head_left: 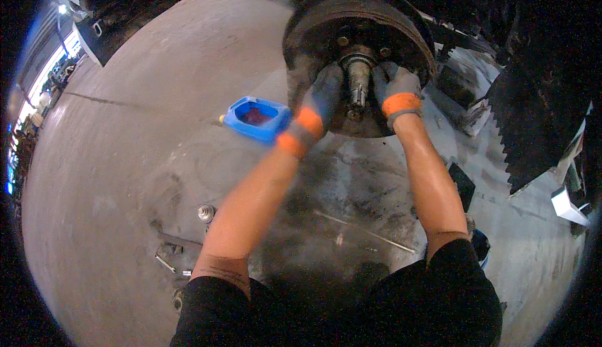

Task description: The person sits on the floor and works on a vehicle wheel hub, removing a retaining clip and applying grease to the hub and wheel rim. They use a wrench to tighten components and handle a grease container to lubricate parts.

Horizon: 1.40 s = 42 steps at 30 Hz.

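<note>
A dark, grimy round brake assembly (313,39) with a metal spindle (359,83) jutting from its middle fills the upper centre. My left hand (323,93), in a grey glove with an orange cuff, reaches in just left of the spindle; it is blurred and its fingertips are hard to make out. My right hand (395,86), gloved alike, is at the spindle's right side with fingers bent inward; what they hold, if anything, is hidden. A blue cut-open jug (241,124) with dark reddish contents sits on the floor beside my left wrist.
The concrete floor (113,159) holds a metal can (205,213), a wrench (165,263), small parts and a long thin rod (389,240). A dark vehicle body overhangs the top. Black jagged-edged panels (527,140) and a white piece (567,209) lie at the right. Cluttered items line the far left.
</note>
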{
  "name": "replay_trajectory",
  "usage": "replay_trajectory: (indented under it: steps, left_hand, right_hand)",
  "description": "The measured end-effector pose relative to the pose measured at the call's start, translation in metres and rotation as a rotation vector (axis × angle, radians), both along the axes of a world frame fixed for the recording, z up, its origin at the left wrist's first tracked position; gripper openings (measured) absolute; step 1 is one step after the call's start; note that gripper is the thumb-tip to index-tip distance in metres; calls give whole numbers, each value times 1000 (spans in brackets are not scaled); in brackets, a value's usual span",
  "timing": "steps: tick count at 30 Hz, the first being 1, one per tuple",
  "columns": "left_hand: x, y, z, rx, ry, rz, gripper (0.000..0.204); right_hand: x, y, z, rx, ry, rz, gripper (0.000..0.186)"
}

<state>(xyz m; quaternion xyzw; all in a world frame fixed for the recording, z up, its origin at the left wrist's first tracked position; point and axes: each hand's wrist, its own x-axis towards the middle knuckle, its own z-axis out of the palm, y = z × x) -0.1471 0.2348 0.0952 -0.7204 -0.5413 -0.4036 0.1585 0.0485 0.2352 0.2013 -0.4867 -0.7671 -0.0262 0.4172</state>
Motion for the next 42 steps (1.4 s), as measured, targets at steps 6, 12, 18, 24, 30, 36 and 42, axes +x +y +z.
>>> replay_trajectory:
  steps: [6,12,18,24,30,36,42]
  left_hand:
    - [29,1,11,-106,-760,-582,41]
    - [49,-21,58,-519,-1442,-781,47]
    - [55,-34,69,-492,-1673,-838,49]
    - [58,-30,59,-268,-1487,-767,58]
    - [63,-15,39,21,-1196,-506,55]
    - [61,-17,39,-156,-1521,-604,55]
    - [63,-25,55,-316,-1745,-733,55]
  right_hand:
    - [-5,6,1,-19,-104,-156,26]
    - [-9,25,-5,-101,-102,-316,27]
    - [-13,24,-8,-57,-45,-279,33]
    - [-15,13,-8,4,-65,-219,38]
    - [-2,33,-23,26,-57,-206,39]
    - [-4,23,-21,28,-28,-101,37]
    - [3,26,-32,16,-14,29,33]
